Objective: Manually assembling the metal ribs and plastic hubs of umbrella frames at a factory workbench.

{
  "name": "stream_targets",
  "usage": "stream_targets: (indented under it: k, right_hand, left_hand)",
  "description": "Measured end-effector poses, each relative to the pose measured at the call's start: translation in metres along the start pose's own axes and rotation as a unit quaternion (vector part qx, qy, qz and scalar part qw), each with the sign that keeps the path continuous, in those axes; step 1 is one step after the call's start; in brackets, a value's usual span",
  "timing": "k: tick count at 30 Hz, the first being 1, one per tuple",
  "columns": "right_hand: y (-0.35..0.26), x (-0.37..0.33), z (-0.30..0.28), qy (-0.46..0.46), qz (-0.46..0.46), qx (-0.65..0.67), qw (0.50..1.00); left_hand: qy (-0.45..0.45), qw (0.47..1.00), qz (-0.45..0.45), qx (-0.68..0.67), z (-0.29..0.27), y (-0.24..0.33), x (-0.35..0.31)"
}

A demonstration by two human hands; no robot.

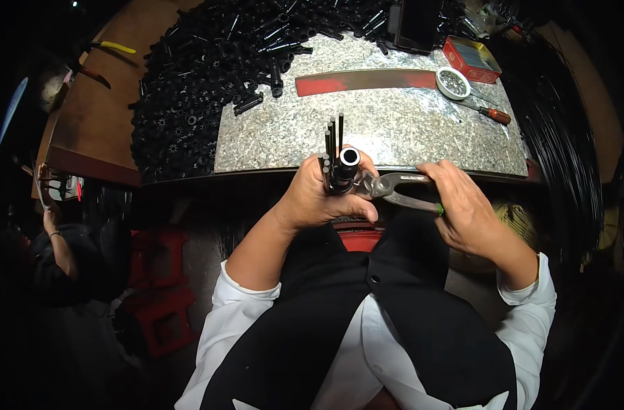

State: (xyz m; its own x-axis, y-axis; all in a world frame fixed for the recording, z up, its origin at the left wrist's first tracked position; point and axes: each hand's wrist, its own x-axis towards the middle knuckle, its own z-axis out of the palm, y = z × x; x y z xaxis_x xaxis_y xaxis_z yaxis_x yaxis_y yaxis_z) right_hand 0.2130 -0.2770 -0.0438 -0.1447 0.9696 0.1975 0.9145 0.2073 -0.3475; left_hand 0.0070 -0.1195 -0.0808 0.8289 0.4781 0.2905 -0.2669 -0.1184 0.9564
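Note:
My left hand (308,195) is closed round what looks like an umbrella frame (342,174), a black shaft with a pale-rimmed open end and several thin dark rods standing beside it. In my right hand (468,213) are metal pincers (384,186), gripped by both handles, which are spread apart; a bit of green shows at one handle end. The pincers' jaws meet the side of the frame just below the tube's rim, beside my left fingers. What the jaws bite on is too small to make out.
A speckled board (271,143) tops the bench, with a heap of black plastic parts (189,102) at its left. On it lie a red-brown strip (367,81), a white bowl (453,83), a red box (472,59) and a screwdriver (495,115). Long black rods (558,137) hang at right; another person (59,253) sits left.

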Motion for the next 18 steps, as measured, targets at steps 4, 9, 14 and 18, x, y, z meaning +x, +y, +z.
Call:
stream_targets:
  k: [4,9,14,18]
  right_hand:
    - [0.003,0.005,0.002,-0.049,-0.013,0.090,0.995]
    - [0.002,0.009,0.021,-0.109,0.055,0.202,0.972]
    - [0.002,0.014,0.042,-0.078,0.069,0.265,0.958]
    - [0.005,0.015,0.050,-0.078,0.079,0.265,0.958]
  left_hand:
    - [0.007,0.999,-0.035,-0.026,-0.003,-0.003,-0.005]
    - [0.046,0.997,-0.004,-0.066,0.001,-0.011,-0.008]
    - [0.076,0.988,-0.014,-0.130,0.004,-0.015,-0.012]
    - [0.095,0.991,-0.020,-0.094,0.002,-0.018,-0.016]
